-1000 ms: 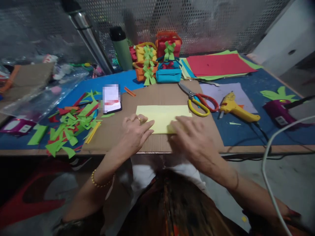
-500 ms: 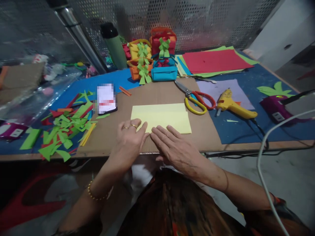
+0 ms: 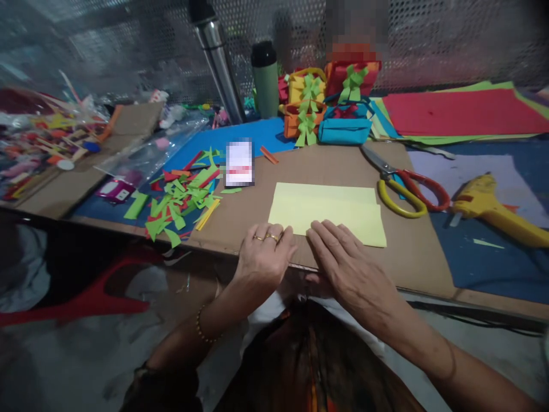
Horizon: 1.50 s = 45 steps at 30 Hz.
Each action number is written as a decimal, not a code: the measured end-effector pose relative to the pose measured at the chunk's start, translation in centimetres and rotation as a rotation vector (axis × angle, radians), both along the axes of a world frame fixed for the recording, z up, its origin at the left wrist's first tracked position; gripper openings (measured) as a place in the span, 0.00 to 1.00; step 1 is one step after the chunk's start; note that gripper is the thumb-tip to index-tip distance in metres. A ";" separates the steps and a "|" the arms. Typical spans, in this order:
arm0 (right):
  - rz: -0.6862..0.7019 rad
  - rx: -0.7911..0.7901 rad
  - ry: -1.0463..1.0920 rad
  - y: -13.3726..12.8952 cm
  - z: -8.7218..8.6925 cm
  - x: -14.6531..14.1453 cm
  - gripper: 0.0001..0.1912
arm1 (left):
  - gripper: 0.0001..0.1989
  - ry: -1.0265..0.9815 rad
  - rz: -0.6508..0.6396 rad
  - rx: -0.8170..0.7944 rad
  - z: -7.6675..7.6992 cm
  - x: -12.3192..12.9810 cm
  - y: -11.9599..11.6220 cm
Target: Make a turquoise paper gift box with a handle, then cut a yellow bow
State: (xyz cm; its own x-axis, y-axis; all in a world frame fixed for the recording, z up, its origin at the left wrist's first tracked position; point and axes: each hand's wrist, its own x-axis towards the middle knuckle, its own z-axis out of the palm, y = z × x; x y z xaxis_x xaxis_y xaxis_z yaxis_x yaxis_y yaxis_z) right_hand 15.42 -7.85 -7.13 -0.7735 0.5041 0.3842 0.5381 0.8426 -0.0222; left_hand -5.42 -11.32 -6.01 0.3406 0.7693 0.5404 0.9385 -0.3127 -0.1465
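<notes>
Paper (image 3: pixel 330 207) lies lengthwise left to right, near edge under both hands (image 3: pixel 350 274), left curled, right flattened.

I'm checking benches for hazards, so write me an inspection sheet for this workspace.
Surface: brown cardboard over a blue tabletop.
Work things: folded yellow paper, flat on the cardboard; scissors and glue gun to its right.
Clutter: green and red scraps to the left.
Hands: left hand and right hand at the paper's near edge.
Cables: dark cables below the tabletop's near edge, right side.
Surroundings: perforated panel behind.
</notes>
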 end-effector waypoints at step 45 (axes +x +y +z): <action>0.019 0.028 -0.004 0.1 -0.1 0.2 0.31 | 0.08 -0.213 0.047 -0.787 5.9 -4.2 11.4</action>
State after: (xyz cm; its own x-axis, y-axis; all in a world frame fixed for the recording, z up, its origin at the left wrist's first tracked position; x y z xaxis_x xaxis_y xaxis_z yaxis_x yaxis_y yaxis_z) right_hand 15.64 -7.71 -7.21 -0.7845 0.4780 0.3951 0.5218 0.8531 0.0039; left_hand -9.65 0.04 -0.06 0.2492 0.9617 -0.1144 0.9362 -0.2090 0.2827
